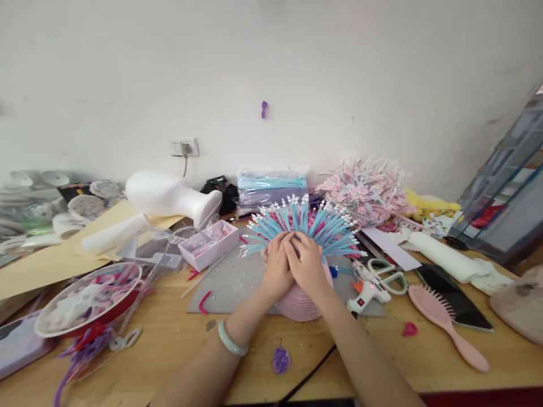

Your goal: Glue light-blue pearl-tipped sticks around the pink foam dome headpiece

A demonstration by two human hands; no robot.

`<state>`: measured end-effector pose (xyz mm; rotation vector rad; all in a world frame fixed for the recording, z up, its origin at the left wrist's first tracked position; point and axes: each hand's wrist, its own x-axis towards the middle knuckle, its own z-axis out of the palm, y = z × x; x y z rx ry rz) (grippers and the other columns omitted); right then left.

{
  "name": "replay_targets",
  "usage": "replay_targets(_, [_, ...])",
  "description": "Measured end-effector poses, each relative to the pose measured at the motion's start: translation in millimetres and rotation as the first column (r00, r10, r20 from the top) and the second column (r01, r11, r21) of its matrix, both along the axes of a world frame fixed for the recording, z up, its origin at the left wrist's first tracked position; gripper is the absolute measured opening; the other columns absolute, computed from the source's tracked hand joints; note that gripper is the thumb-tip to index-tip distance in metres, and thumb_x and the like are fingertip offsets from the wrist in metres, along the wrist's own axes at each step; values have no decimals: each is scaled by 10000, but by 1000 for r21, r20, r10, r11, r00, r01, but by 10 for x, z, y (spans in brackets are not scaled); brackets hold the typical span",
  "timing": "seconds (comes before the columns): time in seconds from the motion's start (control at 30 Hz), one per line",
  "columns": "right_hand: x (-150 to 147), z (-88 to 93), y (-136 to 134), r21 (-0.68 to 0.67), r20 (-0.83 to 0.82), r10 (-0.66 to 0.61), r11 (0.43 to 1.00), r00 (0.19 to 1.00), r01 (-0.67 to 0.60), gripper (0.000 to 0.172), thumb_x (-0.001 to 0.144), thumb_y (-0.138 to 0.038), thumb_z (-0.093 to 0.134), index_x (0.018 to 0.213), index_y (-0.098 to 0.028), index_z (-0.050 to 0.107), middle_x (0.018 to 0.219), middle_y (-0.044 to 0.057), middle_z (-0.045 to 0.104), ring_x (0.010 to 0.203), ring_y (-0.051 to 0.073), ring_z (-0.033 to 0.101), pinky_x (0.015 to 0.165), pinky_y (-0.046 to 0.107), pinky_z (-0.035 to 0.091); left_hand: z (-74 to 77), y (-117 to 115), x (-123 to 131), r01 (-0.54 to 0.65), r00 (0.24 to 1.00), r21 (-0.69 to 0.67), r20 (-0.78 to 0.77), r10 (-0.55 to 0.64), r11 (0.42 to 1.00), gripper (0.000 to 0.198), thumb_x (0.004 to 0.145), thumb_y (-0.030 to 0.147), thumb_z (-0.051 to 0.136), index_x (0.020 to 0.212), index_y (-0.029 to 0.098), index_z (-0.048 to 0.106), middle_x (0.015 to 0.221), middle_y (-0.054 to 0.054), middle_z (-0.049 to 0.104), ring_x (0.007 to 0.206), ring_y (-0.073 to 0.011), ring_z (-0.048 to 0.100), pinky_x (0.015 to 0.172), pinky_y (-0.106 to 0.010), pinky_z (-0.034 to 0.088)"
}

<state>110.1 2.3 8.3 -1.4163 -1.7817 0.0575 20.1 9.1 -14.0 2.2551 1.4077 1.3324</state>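
Observation:
A fan of light-blue pipe-cleaner stems [339, 234] tipped with white beads stands out from a pink ribbed rounded base [298, 303]. Some dark-pink pieces show between the stems. My left hand [278, 265] and my right hand [306, 259] meet at the foot of the fan, fingers bent over it and pressed close together. What lies under the fingertips is hidden. Beneath the base is a grey mat [237, 282]. Just right of my right hand lies a white glue gun [368, 295]; a purple pipe-cleaner flower [280, 360] rests on the table between my forearms.
Scissors [396, 281], a pink hairbrush [432, 308] and a black panel [453, 299] lie to the right. Left are a small box [210, 246], a red-sided bowl [138, 272] of scraps and a white foam head [163, 195]. A pink flowered bundle [362, 192] sits behind. The gun's cord [311, 370] crosses the front.

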Motion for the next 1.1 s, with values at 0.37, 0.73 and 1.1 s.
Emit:
replay_targets(0.37, [22,1,-20,17,-18,11,1000,1000,-11,290,883,-285,397,1005,-182,639,1113,63,615,1005,206,522,870,357,327,-54,59,-4,-2,998,8,65,1,1000,443,799,202,417,1235,128,421,1288,-169,441,1213,-246,363,998,-453,279])
replay_targets(0.73, [56,52,44,-31,124,28,999,992,-24,306,888,-319,376,998,-208,639,1203,64,571,1032,229,503,847,388,347,-25,71,-17,1,999,-44,44,1,999,484,788,198,434,1271,182,412,1327,-132,423,1220,-244,369,1002,-462,266])
replay_targets(1.1, [36,3,17,8,55,-15,1000,998,15,327,880,-319,386,1043,-174,631,1162,105,568,1040,232,502,878,392,354,-36,54,-12,19,996,-10,84,-19,1000,464,786,203,428,1246,147,419,1299,-142,446,1228,-241,355,1022,-458,254])
